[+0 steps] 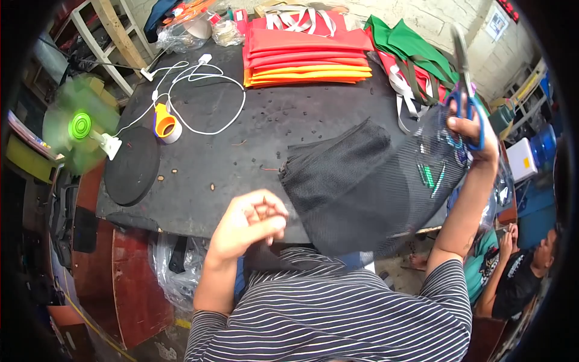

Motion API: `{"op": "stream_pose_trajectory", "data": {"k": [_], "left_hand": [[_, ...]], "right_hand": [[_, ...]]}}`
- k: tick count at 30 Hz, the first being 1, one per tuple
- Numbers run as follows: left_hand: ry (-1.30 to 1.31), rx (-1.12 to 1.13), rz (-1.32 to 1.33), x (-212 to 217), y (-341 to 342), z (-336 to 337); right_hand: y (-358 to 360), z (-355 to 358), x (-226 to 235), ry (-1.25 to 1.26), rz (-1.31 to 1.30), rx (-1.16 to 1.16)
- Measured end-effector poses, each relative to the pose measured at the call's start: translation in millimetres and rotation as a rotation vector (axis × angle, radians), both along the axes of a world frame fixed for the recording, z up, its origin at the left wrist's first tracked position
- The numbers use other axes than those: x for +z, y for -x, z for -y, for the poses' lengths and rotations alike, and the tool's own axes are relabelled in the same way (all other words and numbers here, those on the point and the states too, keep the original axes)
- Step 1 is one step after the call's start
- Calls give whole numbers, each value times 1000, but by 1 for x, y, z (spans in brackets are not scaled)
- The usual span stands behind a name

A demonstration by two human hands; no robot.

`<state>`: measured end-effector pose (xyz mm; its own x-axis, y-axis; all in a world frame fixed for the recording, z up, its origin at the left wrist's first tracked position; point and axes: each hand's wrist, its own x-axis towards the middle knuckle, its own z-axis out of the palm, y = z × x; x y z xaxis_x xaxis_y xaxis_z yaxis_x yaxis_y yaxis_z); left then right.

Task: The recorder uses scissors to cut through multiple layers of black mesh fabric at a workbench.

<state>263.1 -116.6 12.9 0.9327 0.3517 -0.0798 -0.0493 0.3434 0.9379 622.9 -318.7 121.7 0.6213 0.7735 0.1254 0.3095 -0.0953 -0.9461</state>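
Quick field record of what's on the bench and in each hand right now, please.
left hand: fingers curled, pinching an edge of the black mesh bag
right hand: raised, holding blue-handled scissors, blades up
table: black, scattered with small scraps
stack: red and orange fabric bags, far edge
left side: green fan, white cable, orange tape dispenser

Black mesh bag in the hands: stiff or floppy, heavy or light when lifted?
Probably floppy: the mesh bag sags and folds between the left hand and right hand. Likely light, since it is see-through netting held by its edges.
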Motion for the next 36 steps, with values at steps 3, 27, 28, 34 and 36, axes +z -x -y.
{"op": "stream_pose_trajectory", "data": {"k": [3,27,28,34,36], "left_hand": [[-35,204,-121,-53,-22,-17],[1094,-86,-40,-134,-45,-49],[1104,-97,-38,-133,-46,-47],[1327,-158,53,-135,-41,-51],[1272,-102,4,-130,-41,-49]], "right_hand": [[-16,-38,-53,139,103,-32],[174,-38,-203,467,-778,502],[175,-39,-203,427,-777,495],[173,-37,-193,507,-623,516],[171,-35,-193,483,-669,534]]}}
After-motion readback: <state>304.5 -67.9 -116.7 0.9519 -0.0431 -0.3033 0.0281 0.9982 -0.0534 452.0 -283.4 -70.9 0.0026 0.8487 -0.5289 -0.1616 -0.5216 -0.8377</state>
